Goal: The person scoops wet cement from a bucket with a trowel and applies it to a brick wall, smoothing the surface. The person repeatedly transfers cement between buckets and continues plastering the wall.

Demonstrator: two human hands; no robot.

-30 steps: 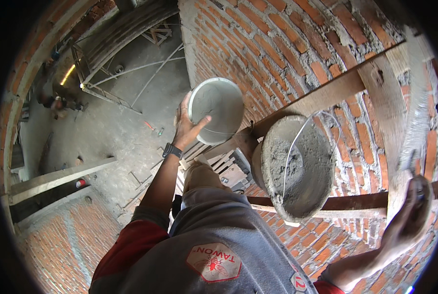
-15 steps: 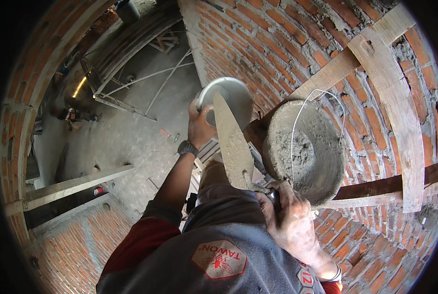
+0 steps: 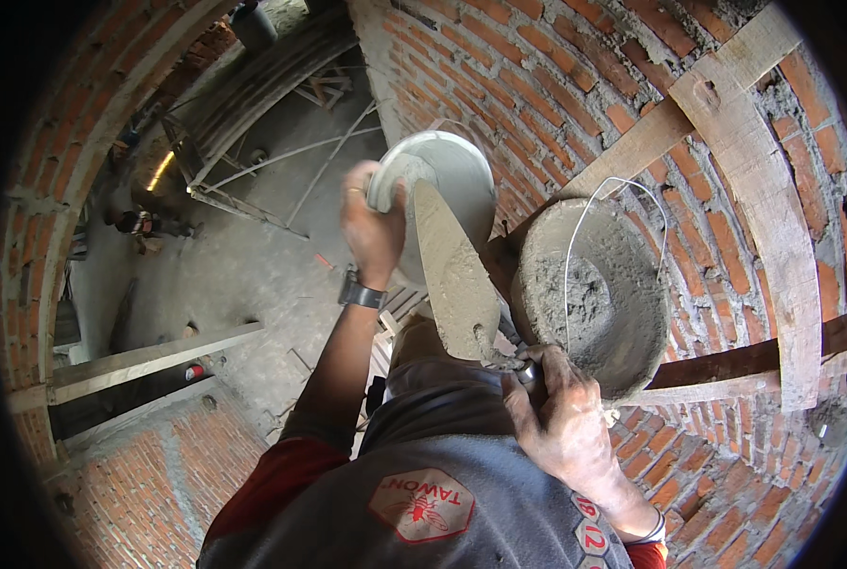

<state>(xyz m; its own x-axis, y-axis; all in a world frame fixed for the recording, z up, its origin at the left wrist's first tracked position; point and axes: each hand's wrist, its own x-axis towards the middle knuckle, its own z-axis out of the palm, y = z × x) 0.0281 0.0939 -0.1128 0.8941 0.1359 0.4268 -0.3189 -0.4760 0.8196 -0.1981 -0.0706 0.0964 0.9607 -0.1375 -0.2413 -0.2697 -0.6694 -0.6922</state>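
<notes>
My right hand [image 3: 565, 408] is closed round the handle of a pointed trowel [image 3: 454, 280], whose long blade is smeared with grey mortar and points away from me. Just left of the blade, my left hand [image 3: 374, 228] is at the near-left rim of a pale bucket [image 3: 466, 175], thumb toward the inside and fingers blurred outside. The bucket is tilted, with grey residue within. Beside my right hand stands a mortar-caked bucket [image 3: 641, 332] with a raised wire handle [image 3: 569, 256]; rough wet mortar [image 3: 584, 294] lies in its bottom. The trowel blade covers part of the pale bucket.
A brick wall [image 3: 537, 85] rises close on the right, with wooden planks [image 3: 765, 190] against it. Far below on the left are a concrete floor [image 3: 215, 275], a metal frame [image 3: 253, 171] and a person [image 3: 144, 223]. A beam [image 3: 158, 358] crosses at left.
The pale bucket has shifted slightly away and tilted more, its opening turning toward me. My left hand has moved up and left along its rim. The trowel has barely moved.
</notes>
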